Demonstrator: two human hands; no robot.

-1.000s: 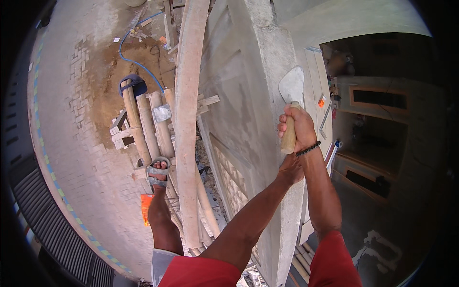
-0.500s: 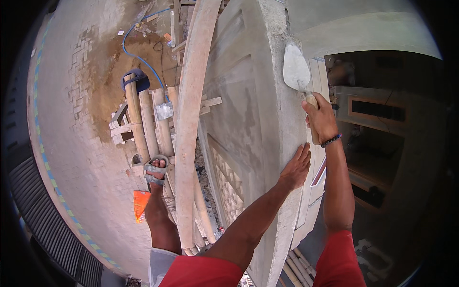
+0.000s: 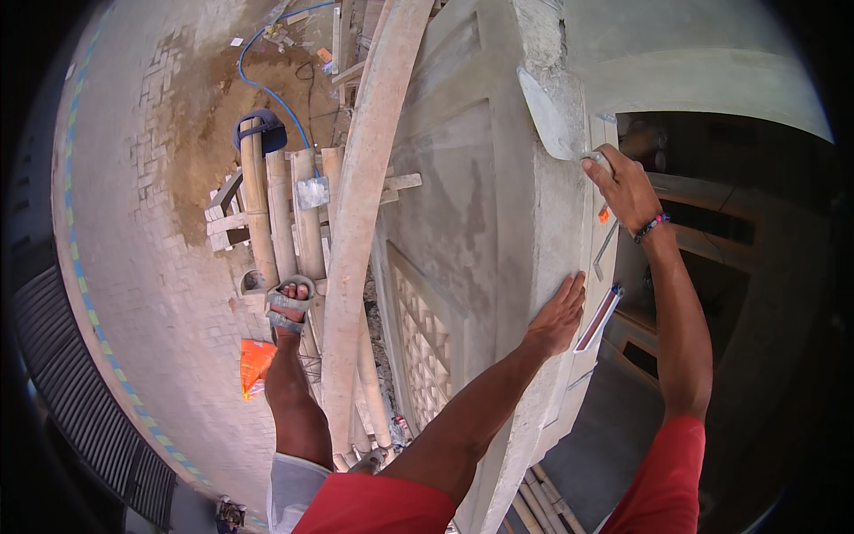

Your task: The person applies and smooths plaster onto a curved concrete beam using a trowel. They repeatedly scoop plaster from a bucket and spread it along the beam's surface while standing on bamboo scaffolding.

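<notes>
My right hand (image 3: 630, 194) is closed round the handle of a trowel, above the top of a grey cement wall. The trowel's pale metal blade (image 3: 550, 117) is tilted on edge at the wall's left corner, next to rough cement. My left hand (image 3: 558, 316) lies flat on the wall top (image 3: 547, 240), nearer to me, fingers stretched out and holding nothing. Right of it, on the ledge, lie a long flat tool with a pale edge (image 3: 599, 319) and a thin bent metal rod (image 3: 606, 252).
A long plank (image 3: 356, 240) rises left of the wall. My sandalled foot (image 3: 289, 303) stands on bamboo poles (image 3: 258, 209), where a dark cap (image 3: 261, 131) hangs. Far below are paving, a blue hose (image 3: 267, 91) and an orange bag (image 3: 256, 367). A dark opening (image 3: 703, 267) drops away at right.
My right hand has moved slightly right and up, turning the trowel so its blade tips from flat onto its edge. The left hand stays flat on the wall. The view has shifted slightly.
</notes>
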